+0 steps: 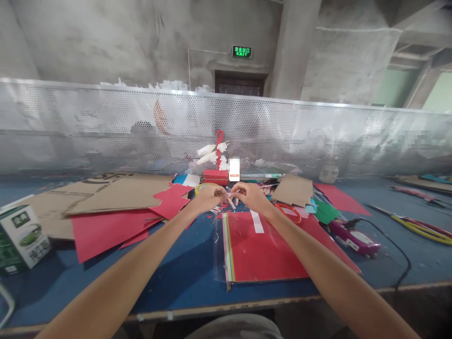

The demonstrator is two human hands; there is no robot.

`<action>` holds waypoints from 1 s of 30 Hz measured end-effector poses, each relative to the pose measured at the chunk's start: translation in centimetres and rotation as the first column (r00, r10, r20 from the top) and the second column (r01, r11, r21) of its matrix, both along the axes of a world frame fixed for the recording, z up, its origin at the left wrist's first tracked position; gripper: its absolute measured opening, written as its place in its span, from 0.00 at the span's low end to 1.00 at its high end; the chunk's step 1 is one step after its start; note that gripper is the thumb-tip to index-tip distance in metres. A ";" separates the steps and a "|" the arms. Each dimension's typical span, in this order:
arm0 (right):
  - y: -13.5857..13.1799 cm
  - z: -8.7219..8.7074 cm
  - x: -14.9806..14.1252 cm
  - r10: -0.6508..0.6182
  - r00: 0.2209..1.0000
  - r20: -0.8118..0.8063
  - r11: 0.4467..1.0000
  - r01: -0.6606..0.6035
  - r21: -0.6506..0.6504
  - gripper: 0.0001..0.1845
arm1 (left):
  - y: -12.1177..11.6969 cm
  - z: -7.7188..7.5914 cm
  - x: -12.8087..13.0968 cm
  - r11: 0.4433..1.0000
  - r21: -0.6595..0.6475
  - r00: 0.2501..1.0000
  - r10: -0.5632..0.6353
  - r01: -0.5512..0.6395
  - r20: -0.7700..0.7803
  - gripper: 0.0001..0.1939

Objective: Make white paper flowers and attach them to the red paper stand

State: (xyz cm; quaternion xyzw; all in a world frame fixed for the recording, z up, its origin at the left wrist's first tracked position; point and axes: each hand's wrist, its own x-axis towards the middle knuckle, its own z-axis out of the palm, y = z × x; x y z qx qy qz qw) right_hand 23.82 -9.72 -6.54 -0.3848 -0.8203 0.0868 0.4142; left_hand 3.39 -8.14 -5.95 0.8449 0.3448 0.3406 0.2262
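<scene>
Both hands are at the middle of the desk with their fingertips almost meeting. My left hand (210, 197) pinches one end of a small pale piece of paper (228, 195). The fingers of my right hand (250, 195) are closed on its other side. Fingers partly cover the piece, so its exact shape cannot be made out. Just below the fingertips is a narrow pale strip (231, 203) among paper scraps. Under my right forearm lies a clear sleeve of coloured sheets with a red sheet (261, 254) on top and a white paper strip (257, 222) on it.
Cardboard (116, 194) and red paper (109, 230) lie left, beside a green and white carton (23, 240). At the back, white flowers (222, 162) rise by a red box (216, 177) and a phone (234, 169). Right are orange-handled scissors (294, 217), a purple corded device (355, 239) and yellow-handled pliers (416, 227).
</scene>
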 end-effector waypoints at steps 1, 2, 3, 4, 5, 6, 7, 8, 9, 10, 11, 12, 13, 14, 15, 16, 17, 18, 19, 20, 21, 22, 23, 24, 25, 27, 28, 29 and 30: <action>0.0 0.0 0.1 -0.018 1.000 0.017 1.000 0.018 0.001 0.09 | 0.0 0.0 0.0 1.000 0.004 1.000 0.002 -0.002 0.004 0.16; 0.1 0.0 0.1 -0.033 0.999 0.031 0.999 0.033 0.004 0.09 | 0.0 0.1 0.0 1.000 0.004 1.000 0.007 -0.007 0.011 0.16; 0.1 -0.1 0.1 -0.045 0.998 0.041 0.999 0.044 0.007 0.10 | 0.0 0.1 -0.1 1.000 0.001 1.000 0.013 -0.013 0.018 0.15; 0.2 -0.1 0.1 -0.052 0.997 0.051 0.999 0.051 0.012 0.11 | 0.0 0.2 -0.1 1.000 -0.003 1.000 0.020 -0.020 0.023 0.15; 0.2 -0.1 0.1 -0.058 0.997 0.058 0.998 0.057 0.021 0.13 | -0.1 0.2 -0.1 1.000 -0.005 0.999 0.026 -0.026 0.023 0.15; 0.2 -0.2 0.0 -0.064 0.996 0.065 0.998 0.062 0.031 0.15 | -0.1 0.3 0.0 0.999 -0.004 0.999 0.032 -0.032 0.021 0.15; 0.2 -0.2 0.0 -0.071 0.995 0.071 0.997 0.069 0.041 0.17 | -0.1 0.3 0.0 0.999 -0.003 0.999 0.033 -0.033 0.016 0.15; 0.2 -0.2 -0.1 -0.078 0.994 0.078 0.996 0.074 0.050 0.19 | -0.1 0.3 0.0 0.999 0.000 0.999 0.032 -0.032 0.011 0.15; 0.2 -0.2 -0.1 -0.081 0.993 0.083 0.996 0.077 0.054 0.20 | -0.2 0.3 0.1 1.000 0.004 1.000 0.030 -0.030 0.008 0.14; 0.1 -0.2 -0.2 -0.080 0.993 0.088 0.996 0.076 0.051 0.22 | -0.1 0.3 0.1 1.000 0.010 1.000 0.028 -0.028 0.008 0.14; 0.1 -0.1 -0.2 -0.074 0.993 0.090 0.997 0.071 0.041 0.24 | -0.1 0.3 0.1 1.000 0.016 1.000 0.023 -0.023 0.009 0.13; 0.1 -0.1 -0.2 -0.067 0.993 0.092 0.998 0.065 0.024 0.26 | -0.1 0.2 0.2 1.000 0.018 1.000 0.017 -0.017 0.013 0.12; 0.0 0.0 -0.2 -0.062 0.994 0.092 0.998 0.062 0.005 0.28 | -0.2 0.2 0.2 1.000 0.016 1.000 0.008 -0.008 0.018 0.12; 0.0 0.0 -0.2 -0.060 0.994 0.090 0.998 0.062 -0.015 0.30 | -0.2 0.1 0.2 1.000 0.009 1.000 -0.001 0.001 0.022 0.11; 0.0 0.0 -0.1 -0.058 0.994 0.087 0.998 0.062 -0.034 0.31 | -0.2 0.1 0.3 1.000 0.000 1.000 -0.011 0.011 0.023 0.11; -0.1 0.1 -0.1 -0.054 0.995 0.082 0.997 0.058 -0.052 0.32 | -0.2 0.1 0.3 1.000 -0.007 1.000 -0.016 0.016 0.023 0.12; -0.1 0.1 0.0 -0.043 0.996 0.073 0.997 0.048 -0.066 0.33 | -0.2 0.1 0.3 1.000 -0.012 1.000 -0.016 0.017 0.020 0.12; -0.2 0.1 0.0 -0.024 0.998 0.059 0.997 0.029 -0.076 0.32 | -0.1 0.1 0.2 1.000 -0.013 1.000 -0.013 0.013 0.018 0.13; -0.2 0.1 0.0 -0.004 0.999 0.037 0.997 0.007 -0.079 0.29 | 0.0 0.0 0.2 1.000 -0.014 1.000 -0.008 0.009 0.016 0.14; -0.2 0.1 0.0 0.011 1.000 0.004 0.997 -0.011 -0.076 0.24 | 0.1 0.0 0.1 1.000 -0.016 1.000 -0.006 0.007 0.015 0.14; -0.2 0.1 0.0 0.023 0.999 -0.034 0.997 -0.025 -0.069 0.19 | 0.3 -0.1 0.0 1.000 -0.020 1.000 -0.006 0.006 0.015 0.14; -0.2 0.1 0.0 0.031 0.997 -0.071 0.997 -0.035 -0.063 0.15 | 0.5 -0.2 -0.1 1.000 -0.026 1.000 -0.006 0.006 0.016 0.15; -0.2 0.1 0.0 0.034 0.994 -0.104 0.997 -0.041 -0.061 0.12 | 0.7 -0.2 -0.2 1.000 -0.030 1.000 -0.007 0.007 0.017 0.15; -0.1 0.0 0.0 0.037 0.991 -0.128 0.997 -0.045 -0.062 0.10 | 0.8 -0.3 -0.3 0.999 -0.035 1.000 -0.006 0.006 0.019 0.15; 0.0 0.0 0.0 0.042 0.989 -0.140 0.996 -0.052 -0.067 0.09 | 0.9 -0.3 -0.4 0.999 -0.041 1.000 -0.004 0.005 0.024 0.15; 0.1 -0.1 0.1 0.053 0.989 -0.136 0.995 -0.064 -0.072 0.09 | 0.9 -0.3 -0.4 0.999 -0.048 0.999 -0.001 0.002 0.036 0.15; 0.2 -0.1 0.1 0.052 0.991 -0.123 0.996 -0.060 -0.068 0.10 | 0.9 -0.2 -0.4 0.999 -0.049 0.999 -0.001 0.003 0.039 0.15; 0.2 -0.1 0.2 0.044 0.993 -0.106 0.997 -0.051 -0.058 0.12 | 0.8 -0.2 -0.4 0.999 -0.047 0.999 0.000 0.002 0.039 0.15; 0.2 -0.1 0.2 0.032 0.996 -0.082 0.998 -0.035 -0.044 0.15 | 0.7 -0.2 -0.3 0.999 -0.044 0.999 0.001 0.000 0.036 0.15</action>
